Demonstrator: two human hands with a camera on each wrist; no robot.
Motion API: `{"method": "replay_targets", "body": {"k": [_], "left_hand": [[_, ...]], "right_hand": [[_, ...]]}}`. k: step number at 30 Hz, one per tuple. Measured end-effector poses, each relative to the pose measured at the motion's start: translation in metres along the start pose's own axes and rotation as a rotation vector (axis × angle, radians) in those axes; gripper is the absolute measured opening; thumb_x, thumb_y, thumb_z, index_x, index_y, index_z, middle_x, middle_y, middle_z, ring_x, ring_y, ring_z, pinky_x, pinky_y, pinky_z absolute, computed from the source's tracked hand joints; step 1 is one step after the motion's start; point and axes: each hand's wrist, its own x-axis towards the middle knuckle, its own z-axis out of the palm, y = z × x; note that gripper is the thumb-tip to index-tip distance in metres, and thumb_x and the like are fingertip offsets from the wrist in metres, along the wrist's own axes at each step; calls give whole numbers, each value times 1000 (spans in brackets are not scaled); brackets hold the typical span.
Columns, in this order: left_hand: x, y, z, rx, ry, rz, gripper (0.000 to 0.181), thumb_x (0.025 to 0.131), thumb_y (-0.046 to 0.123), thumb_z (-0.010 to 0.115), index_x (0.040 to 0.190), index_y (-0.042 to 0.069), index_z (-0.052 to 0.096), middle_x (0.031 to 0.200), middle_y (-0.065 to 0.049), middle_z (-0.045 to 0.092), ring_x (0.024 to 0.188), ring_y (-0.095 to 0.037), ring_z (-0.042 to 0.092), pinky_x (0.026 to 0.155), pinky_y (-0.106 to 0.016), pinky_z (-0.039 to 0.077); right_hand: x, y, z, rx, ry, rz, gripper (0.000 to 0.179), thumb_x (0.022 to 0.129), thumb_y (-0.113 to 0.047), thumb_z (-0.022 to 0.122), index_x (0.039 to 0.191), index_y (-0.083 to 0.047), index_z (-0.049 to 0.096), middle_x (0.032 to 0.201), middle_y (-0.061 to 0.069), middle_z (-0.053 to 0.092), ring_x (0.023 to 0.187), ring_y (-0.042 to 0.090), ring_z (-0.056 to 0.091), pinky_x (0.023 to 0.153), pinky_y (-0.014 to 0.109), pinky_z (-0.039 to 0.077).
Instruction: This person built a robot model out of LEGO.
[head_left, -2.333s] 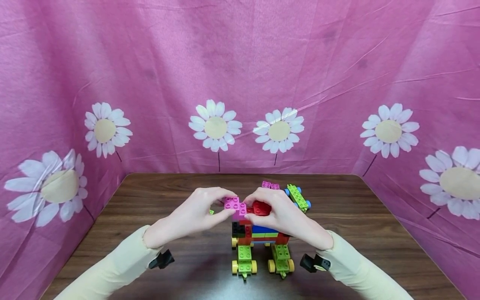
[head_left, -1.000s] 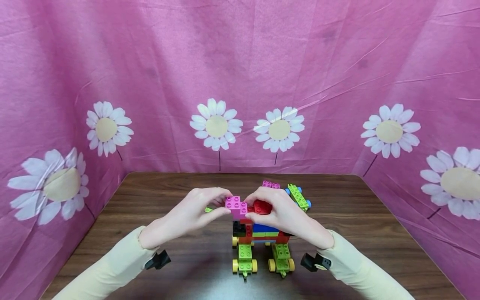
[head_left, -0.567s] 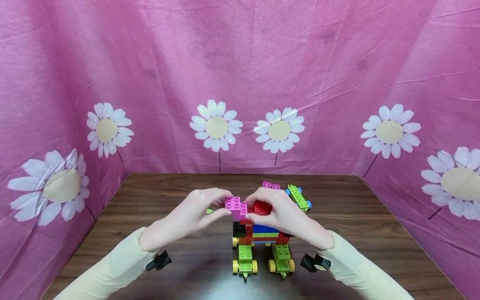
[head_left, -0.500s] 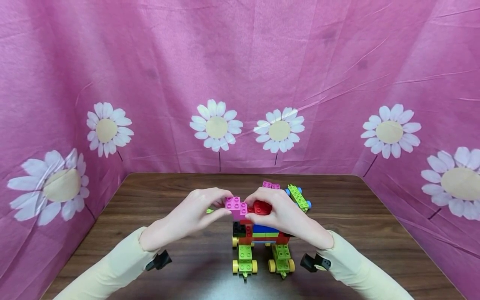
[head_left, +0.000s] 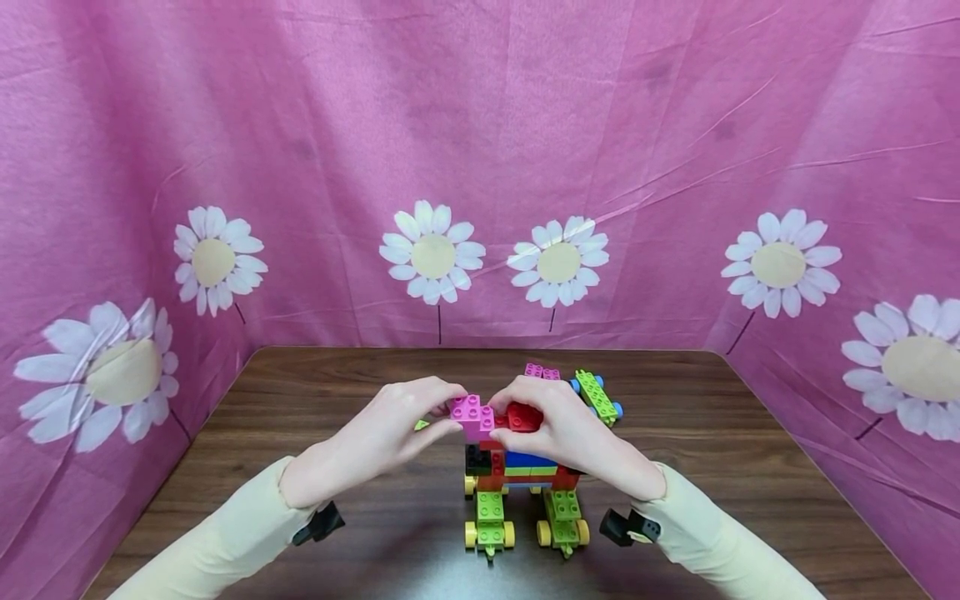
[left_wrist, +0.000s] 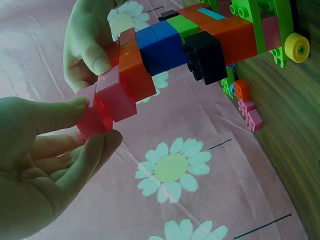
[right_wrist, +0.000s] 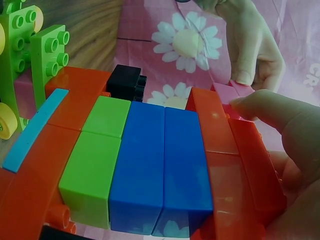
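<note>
My left hand (head_left: 382,425) pinches a pink toy brick (left_wrist: 91,116) between thumb and fingers. That brick sits at the top left end of a built toy brick structure (head_left: 531,458), one step above another pink brick (left_wrist: 117,97). From the other side my right hand (head_left: 566,429) grips the structure's top, its thumb tip on the lower pink brick and red bricks (right_wrist: 257,170) along the palm. Blue bricks (right_wrist: 137,170), green bricks (right_wrist: 92,170) and a black brick (right_wrist: 124,82) lie below the red ones. Green wheeled bases (head_left: 490,517) with yellow wheels stand underneath.
Behind the right hand, pink bricks (head_left: 542,372) and a green wheeled base (head_left: 596,396) with blue wheels lie on the wooden table (head_left: 300,392). A green piece (head_left: 422,424) shows partly past the left hand. Pink flowered cloth (head_left: 480,125) surrounds the table.
Since the earliest frame my left hand has shifted slightly left along the pink brick, its fingertips now on the brick's left side. The right hand and the structure look almost unmoved.
</note>
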Motion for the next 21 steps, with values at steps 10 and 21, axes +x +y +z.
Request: {"method": "replay_targets", "body": {"k": [10,21], "left_hand": [[2,-3,-1,-29,-6,21,26,89,14,73,112,4,67,96,-2,72,83,-7,69,76,-18,57],[4,-1,-2,-11,-23,21,23,90,13,72,110,4,67,97,-2,71,86,-8,69,77,-18,57]], "right_hand": [[0,0,0,17,5,-8,23,83,-20,81,102,-15,71,95,-4,74,78,4,59,66,18,53],[0,1,1,17,7,-26,23,82,-19,81,102,-15,71,94,-4,72,79,4,59,68,18,53]]}}
